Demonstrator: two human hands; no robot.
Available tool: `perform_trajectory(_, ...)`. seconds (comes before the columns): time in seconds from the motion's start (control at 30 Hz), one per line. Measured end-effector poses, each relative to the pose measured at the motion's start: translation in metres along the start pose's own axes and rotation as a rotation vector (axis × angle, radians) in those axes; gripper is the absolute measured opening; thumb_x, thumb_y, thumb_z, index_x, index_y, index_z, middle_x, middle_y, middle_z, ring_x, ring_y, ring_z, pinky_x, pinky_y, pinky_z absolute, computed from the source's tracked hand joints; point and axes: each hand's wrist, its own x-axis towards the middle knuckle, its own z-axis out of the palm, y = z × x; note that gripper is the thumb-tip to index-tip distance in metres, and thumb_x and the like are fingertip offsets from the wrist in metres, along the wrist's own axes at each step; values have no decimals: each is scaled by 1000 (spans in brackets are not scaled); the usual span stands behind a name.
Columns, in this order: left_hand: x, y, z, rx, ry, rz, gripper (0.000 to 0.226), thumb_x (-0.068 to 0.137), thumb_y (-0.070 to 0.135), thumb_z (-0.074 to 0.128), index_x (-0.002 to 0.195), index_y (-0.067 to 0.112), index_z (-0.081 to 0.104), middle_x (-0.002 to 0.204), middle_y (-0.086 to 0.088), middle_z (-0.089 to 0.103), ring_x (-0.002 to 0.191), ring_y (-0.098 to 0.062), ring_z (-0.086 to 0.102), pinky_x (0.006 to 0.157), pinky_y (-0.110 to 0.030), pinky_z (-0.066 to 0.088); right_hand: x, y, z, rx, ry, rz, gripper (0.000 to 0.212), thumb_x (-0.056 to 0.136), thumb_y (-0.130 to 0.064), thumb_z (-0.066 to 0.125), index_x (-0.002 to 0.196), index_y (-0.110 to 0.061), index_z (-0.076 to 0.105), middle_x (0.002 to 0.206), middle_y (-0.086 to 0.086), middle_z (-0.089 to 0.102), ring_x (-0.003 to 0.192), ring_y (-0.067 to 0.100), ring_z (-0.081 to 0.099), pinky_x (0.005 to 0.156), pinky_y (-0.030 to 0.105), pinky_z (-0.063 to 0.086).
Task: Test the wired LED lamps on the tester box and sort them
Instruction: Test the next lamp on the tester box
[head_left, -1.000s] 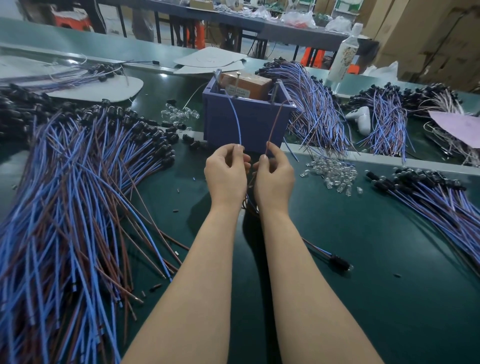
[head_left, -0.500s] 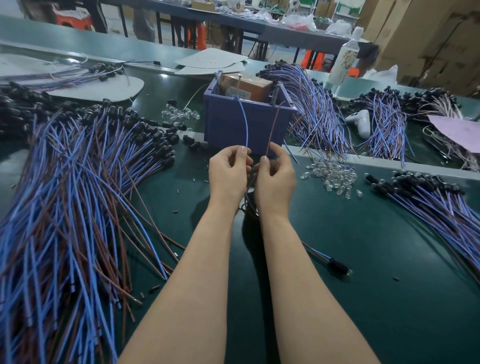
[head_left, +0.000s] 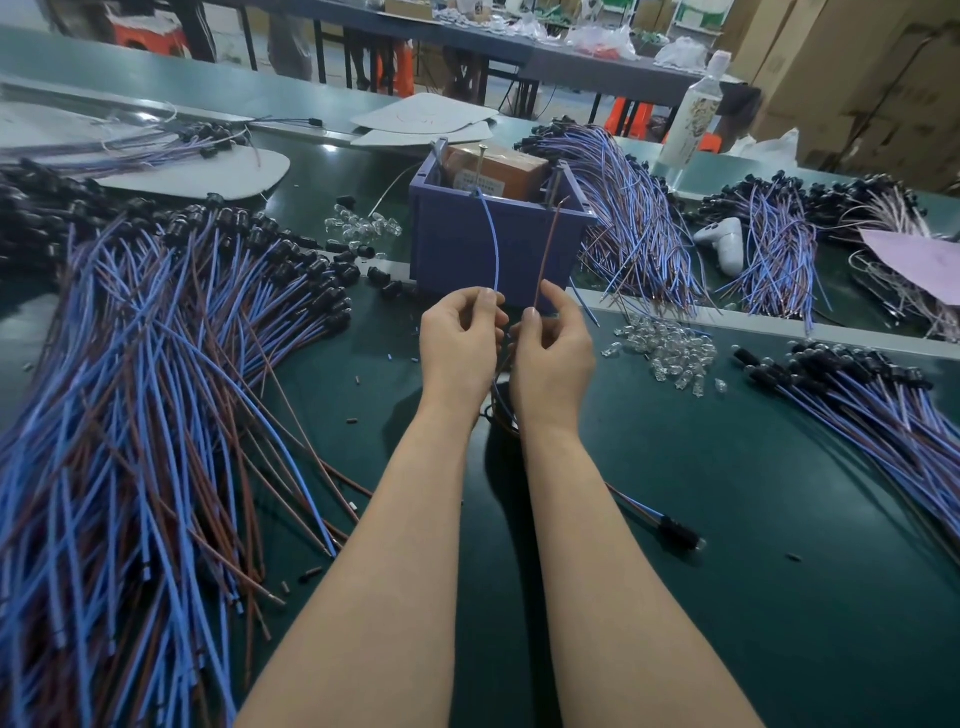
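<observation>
The purple tester box (head_left: 488, 254) stands in the middle of the dark green table, with a brown block and metal pins inside. My left hand (head_left: 460, 345) pinches a blue wire (head_left: 494, 244) whose tip reaches up to a pin on the box. My right hand (head_left: 553, 348) pinches a brown wire (head_left: 545, 254) that rises to the box's right pin. Both hands sit side by side just in front of the box. The lamp end of these wires hangs hidden between my wrists.
A large heap of wired lamps (head_left: 130, 389) covers the left. Smaller bundles lie at the right (head_left: 872, 415) and behind the box (head_left: 634, 223). Loose clear bulbs (head_left: 670, 351) lie at the right. One single wired lamp (head_left: 675, 532) lies by my right forearm. A bottle (head_left: 693, 114) stands at the back.
Both hands stay in front of the box holding the two wires. The wire tips have shifted slightly along the box's top, the blue one bending more to the right.
</observation>
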Motion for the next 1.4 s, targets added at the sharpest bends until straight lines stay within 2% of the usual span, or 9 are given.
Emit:
perform_trajectory(0.3, 1, -1, 0, 4, 2, -5, 17, 97, 11, 49, 88, 9, 63, 66, 3, 56, 48, 6, 50, 51, -10, 43, 0, -1, -1, -9, -2, -5, 32, 95, -13, 50, 126, -18, 57, 86, 2, 64, 78, 16, 60, 74, 23, 47)
perform_trajectory(0.4, 2, -2, 1, 0, 7, -5, 17, 97, 10, 49, 88, 8, 62, 66, 4, 56, 47, 6, 50, 51, -10, 43, 0, 0, 0, -13, 3, -10, 32, 95, -13, 50, 126, -17, 57, 85, 1, 63, 76, 13, 58, 71, 18, 44)
perform_trajectory(0.6, 2, -1, 2, 2, -5, 1, 17, 98, 11, 48, 89, 7, 63, 66, 3, 55, 47, 6, 50, 52, -10, 43, -1, -2, 0, -9, -1, -5, 33, 95, -13, 50, 126, -17, 56, 97, 9, 68, 84, 19, 61, 81, 30, 50)
perform_trajectory(0.77, 3, -2, 3, -3, -7, -1, 18, 97, 10, 49, 86, 9, 62, 65, 3, 55, 46, 5, 49, 52, -11, 43, 1, 1, 0, 11, 8, -5, 31, 95, -12, 50, 124, -18, 58, 80, 1, 62, 74, 14, 57, 72, 20, 44)
perform_trajectory(0.97, 4, -3, 2, 4, -1, 2, 19, 97, 11, 49, 85, 10, 62, 65, 4, 56, 47, 5, 50, 54, -13, 45, 2, 3, 0, -3, 10, -14, 30, 95, -13, 50, 123, -19, 58, 83, 1, 64, 75, 13, 59, 62, 5, 38)
perform_trajectory(1.2, 3, -5, 3, 7, 10, 0, 16, 97, 12, 48, 89, 9, 62, 66, 5, 56, 49, 6, 51, 54, -12, 45, 1, 2, 1, 3, 15, -7, 30, 94, -13, 50, 123, -19, 58, 83, 1, 64, 77, 15, 60, 71, 18, 44)
perform_trajectory(1.3, 2, -5, 3, 8, 14, 6, 16, 97, 12, 49, 87, 11, 61, 65, 6, 57, 49, 6, 51, 55, -12, 47, 2, 3, 1, 0, 18, -9, 30, 94, -13, 50, 122, -19, 58, 82, 0, 63, 77, 15, 61, 68, 15, 42)
perform_trajectory(1.4, 1, -6, 4, 1, 19, 8, 16, 97, 12, 49, 86, 13, 60, 65, 6, 57, 48, 6, 52, 55, -12, 47, 3, 4, 1, 0, 20, -9, 30, 94, -13, 51, 122, -19, 58, 82, -1, 64, 76, 14, 60, 62, 5, 39)
